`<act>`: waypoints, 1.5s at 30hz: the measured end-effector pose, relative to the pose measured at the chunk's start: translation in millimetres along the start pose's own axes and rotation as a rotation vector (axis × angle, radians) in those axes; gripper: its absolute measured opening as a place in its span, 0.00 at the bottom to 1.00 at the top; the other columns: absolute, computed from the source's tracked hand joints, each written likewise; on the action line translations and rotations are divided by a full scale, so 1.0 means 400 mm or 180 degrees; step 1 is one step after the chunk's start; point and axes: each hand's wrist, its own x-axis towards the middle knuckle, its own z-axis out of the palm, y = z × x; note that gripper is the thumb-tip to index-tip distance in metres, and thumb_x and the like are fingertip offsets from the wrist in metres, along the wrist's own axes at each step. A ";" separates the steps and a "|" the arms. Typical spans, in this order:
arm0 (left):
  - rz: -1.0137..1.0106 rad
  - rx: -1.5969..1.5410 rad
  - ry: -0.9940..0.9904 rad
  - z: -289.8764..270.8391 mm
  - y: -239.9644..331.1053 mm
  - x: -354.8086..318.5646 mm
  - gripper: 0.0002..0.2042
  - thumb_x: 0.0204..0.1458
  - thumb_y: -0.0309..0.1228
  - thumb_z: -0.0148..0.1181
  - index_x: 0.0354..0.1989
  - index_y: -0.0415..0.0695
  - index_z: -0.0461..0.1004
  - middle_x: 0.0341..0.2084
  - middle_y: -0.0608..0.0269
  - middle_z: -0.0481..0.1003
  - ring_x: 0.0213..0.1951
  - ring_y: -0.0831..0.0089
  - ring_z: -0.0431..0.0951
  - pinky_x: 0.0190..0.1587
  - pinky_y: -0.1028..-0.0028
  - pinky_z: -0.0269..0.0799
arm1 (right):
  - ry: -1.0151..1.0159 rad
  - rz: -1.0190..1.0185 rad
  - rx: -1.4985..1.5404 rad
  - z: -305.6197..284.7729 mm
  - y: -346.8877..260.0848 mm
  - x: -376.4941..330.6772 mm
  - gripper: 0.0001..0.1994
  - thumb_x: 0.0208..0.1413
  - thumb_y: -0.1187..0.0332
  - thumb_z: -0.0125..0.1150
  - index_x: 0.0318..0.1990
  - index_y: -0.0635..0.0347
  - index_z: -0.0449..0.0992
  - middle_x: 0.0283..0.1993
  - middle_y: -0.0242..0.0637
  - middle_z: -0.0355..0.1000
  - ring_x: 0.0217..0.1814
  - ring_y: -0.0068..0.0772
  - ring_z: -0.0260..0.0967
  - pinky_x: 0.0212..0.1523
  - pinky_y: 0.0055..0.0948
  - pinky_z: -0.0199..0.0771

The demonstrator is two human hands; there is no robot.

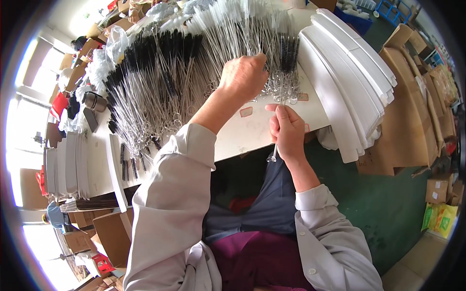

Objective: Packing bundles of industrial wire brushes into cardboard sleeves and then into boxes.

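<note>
Wire-handled cleaning brushes with looped ends lie in a large heap on the table, black-bristled brushes [165,46] to the left and white-bristled brushes [228,24] in the middle. My left hand [242,77] reaches over the near part of the white ones, its fingers closed; what they pinch is hidden. Lower and to the right, at the table's front edge, my right hand [289,128] is closed round thin wire handles [274,151], whose looped ends stick out below the fist. Just beyond it is a small group of black brushes [289,51].
White card sheets [347,77] are stacked on the table's right, beside cardboard boxes [400,116]. More white sheets [68,167] stand at the left. A metal cup [94,101] and plastic bags [116,43] lie past the heap. Small paper labels [246,112] lie near the front edge.
</note>
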 end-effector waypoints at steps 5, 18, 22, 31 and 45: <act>0.0152 0.0292 0.0248 0.024 -0.006 0.002 0.11 0.55 0.38 0.63 0.37 0.43 0.78 0.30 0.49 0.81 0.36 0.49 0.83 0.41 0.53 0.78 | -0.0019 0.0022 0.0039 -0.001 -0.004 -0.002 0.16 0.75 0.61 0.49 0.46 0.64 0.79 0.22 0.21 0.61 0.17 0.11 0.52 0.17 0.18 0.53; -0.0504 -0.0263 0.0200 -0.034 0.014 0.002 0.18 0.54 0.43 0.64 0.35 0.36 0.80 0.32 0.43 0.82 0.38 0.47 0.84 0.45 0.55 0.80 | -0.0034 -0.0035 -0.0024 0.007 -0.001 -0.004 0.16 0.76 0.62 0.48 0.48 0.64 0.79 0.22 0.20 0.58 0.17 0.11 0.50 0.17 0.18 0.49; -0.0364 -0.0156 0.0180 -0.009 0.018 0.024 0.20 0.51 0.46 0.66 0.32 0.35 0.80 0.28 0.42 0.81 0.35 0.47 0.84 0.43 0.55 0.80 | 0.0008 -0.0037 0.0002 0.001 0.003 -0.001 0.15 0.75 0.61 0.49 0.48 0.63 0.79 0.22 0.20 0.58 0.17 0.11 0.50 0.17 0.18 0.50; -0.0663 -0.0168 0.0150 0.006 0.023 0.076 0.18 0.47 0.43 0.64 0.25 0.35 0.80 0.25 0.42 0.81 0.33 0.49 0.84 0.41 0.55 0.80 | 0.0011 -0.0135 -0.0008 0.005 0.011 -0.003 0.16 0.75 0.60 0.51 0.47 0.63 0.79 0.22 0.20 0.59 0.18 0.11 0.51 0.18 0.17 0.52; -0.1445 -0.3811 -0.0135 -0.051 -0.047 0.074 0.08 0.54 0.26 0.62 0.33 0.31 0.76 0.30 0.47 0.81 0.29 0.64 0.85 0.31 0.69 0.88 | -0.0007 -0.0259 -0.0030 -0.006 0.014 0.004 0.16 0.75 0.60 0.50 0.47 0.63 0.79 0.23 0.20 0.60 0.18 0.11 0.52 0.17 0.17 0.53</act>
